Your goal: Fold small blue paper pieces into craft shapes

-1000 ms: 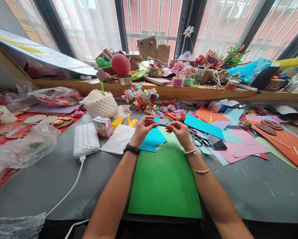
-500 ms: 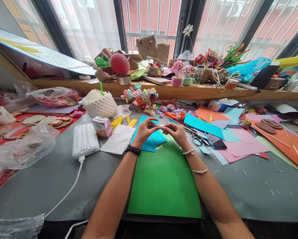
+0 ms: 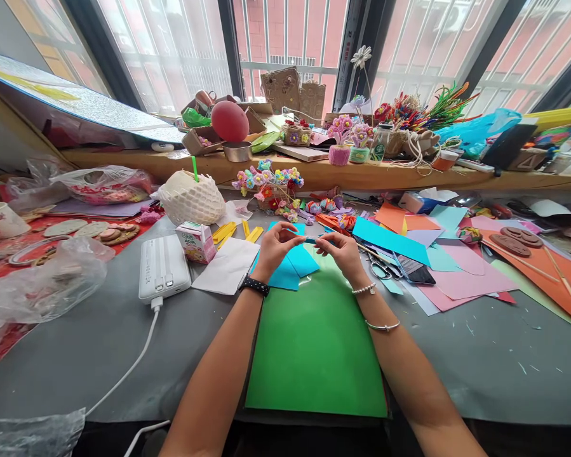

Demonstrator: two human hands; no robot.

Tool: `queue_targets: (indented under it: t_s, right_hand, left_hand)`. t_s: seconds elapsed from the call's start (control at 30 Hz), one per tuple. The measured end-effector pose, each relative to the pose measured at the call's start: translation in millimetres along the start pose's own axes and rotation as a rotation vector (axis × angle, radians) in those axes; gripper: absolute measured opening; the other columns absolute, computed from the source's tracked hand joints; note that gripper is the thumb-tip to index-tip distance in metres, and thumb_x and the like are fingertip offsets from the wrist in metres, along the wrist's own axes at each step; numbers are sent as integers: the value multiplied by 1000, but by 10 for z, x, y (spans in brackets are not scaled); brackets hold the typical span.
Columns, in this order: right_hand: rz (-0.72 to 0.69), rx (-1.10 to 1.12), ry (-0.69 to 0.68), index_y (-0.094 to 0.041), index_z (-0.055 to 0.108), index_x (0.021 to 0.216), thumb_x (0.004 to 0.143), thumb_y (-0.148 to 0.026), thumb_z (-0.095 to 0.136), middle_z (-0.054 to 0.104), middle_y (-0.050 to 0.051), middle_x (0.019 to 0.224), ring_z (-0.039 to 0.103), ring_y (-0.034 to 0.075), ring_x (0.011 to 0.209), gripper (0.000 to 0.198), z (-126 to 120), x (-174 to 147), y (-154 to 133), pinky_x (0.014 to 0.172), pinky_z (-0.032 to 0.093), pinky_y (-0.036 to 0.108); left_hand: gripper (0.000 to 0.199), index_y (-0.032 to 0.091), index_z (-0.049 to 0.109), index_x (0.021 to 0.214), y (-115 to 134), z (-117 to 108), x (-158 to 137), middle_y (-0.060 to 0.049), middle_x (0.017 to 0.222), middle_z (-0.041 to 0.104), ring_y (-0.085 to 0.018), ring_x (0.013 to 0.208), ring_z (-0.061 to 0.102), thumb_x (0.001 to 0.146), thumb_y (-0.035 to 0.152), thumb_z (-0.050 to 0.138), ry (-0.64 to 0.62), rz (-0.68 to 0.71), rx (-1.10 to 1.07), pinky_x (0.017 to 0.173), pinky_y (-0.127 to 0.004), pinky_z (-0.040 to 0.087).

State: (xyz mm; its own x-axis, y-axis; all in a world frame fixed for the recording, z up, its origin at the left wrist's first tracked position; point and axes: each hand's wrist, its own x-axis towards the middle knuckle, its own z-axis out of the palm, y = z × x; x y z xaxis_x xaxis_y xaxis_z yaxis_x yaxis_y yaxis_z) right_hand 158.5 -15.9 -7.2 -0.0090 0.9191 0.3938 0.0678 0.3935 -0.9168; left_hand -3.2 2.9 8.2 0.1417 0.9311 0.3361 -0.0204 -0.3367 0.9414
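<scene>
Between my fingertips is a small strip of blue paper, narrow and perhaps rolled or folded; most of it is hidden. My left hand pinches its left end, and my right hand pinches the other end. Both hands are raised over the far end of a green sheet. Beneath and beside my left hand lie blue paper pieces. To the right of my right hand are scissors and a long blue paper strip.
On the left stand a white power bank with a cable, a small drink carton and a netted coconut. A white napkin lies nearby. Colored paper is scattered right. Craft flowers stand behind my hands.
My fingertips have drawn slightly apart, the right hand shifting a little to the right. More of the blue paper strip shows between them.
</scene>
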Motion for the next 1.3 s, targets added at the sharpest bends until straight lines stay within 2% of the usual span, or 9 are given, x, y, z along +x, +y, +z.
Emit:
queue_targets:
  t_s: [0.23,0.47,0.73,0.97,1.3]
  right_hand:
    - [45,17,-45,-14,61,69,63,-35,61,62,2,60,57,12,52,21,35,-11,-6,50,46,24]
    - [75,84,23,-15,63,72,64,-33,62,63,2,62,58,12,54,20,-62,12,17,52,47,24]
    - [99,134,164,-15,63,71,66,-38,58,64,4,64,59,12,55,24,-132,34,4,52,48,24]
    - [88,67,25,-14,62,67,62,-35,63,64,3,61,57,12,51,22,-119,12,-48,52,47,24]
    - [85,64,43,-15,61,67,63,-39,60,64,3,61,57,12,53,24,-91,13,-42,54,46,25]
  left_hand:
    - [31,16,50,86,-34,33,-11,-2,72,60,-14,72,58,60,26,64,-140,63,26,65,-25,45]
    - [30,16,49,82,-24,4,-4,0,66,58,-12,65,57,59,27,65,-35,21,17,59,-23,45]
    - [31,17,49,82,-21,-18,12,1,67,57,-12,66,57,58,26,66,-1,16,-24,60,-22,45]
    - [31,17,49,81,-16,-19,11,1,67,57,-12,66,57,58,26,66,-7,3,-71,60,-23,46]
    - [32,16,48,81,5,-10,15,2,65,58,-12,65,58,56,26,67,14,-33,-139,62,-25,46]
